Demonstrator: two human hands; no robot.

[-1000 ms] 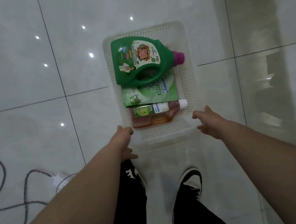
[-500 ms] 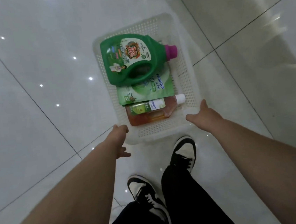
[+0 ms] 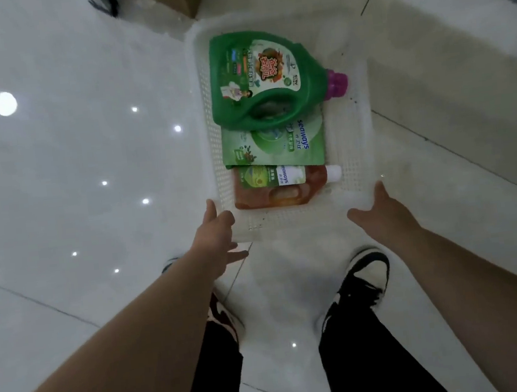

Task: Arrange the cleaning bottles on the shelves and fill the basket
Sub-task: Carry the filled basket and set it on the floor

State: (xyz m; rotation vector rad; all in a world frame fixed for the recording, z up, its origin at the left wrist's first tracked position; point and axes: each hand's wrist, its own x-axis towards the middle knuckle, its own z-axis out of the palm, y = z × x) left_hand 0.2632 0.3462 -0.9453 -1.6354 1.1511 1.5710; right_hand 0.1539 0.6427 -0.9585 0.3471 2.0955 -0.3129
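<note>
Both hands, left hand (image 3: 214, 232) and right hand (image 3: 380, 211), grip with curled fingers the near corners of the white perforated plastic basket (image 3: 353, 154), probably to carry level the big green detergent jug (image 3: 265, 77) lying inside it.

Both forearms are bare, with no sleeves, watch or rings showing down to the left hand (image 3: 214, 232) and the right hand (image 3: 383, 211). The legs wear plain black trousers (image 3: 373, 362). On the feet are black-and-white low lace-up sneakers (image 3: 366, 275) with white toe boxes, black overlays and black laces.
</note>
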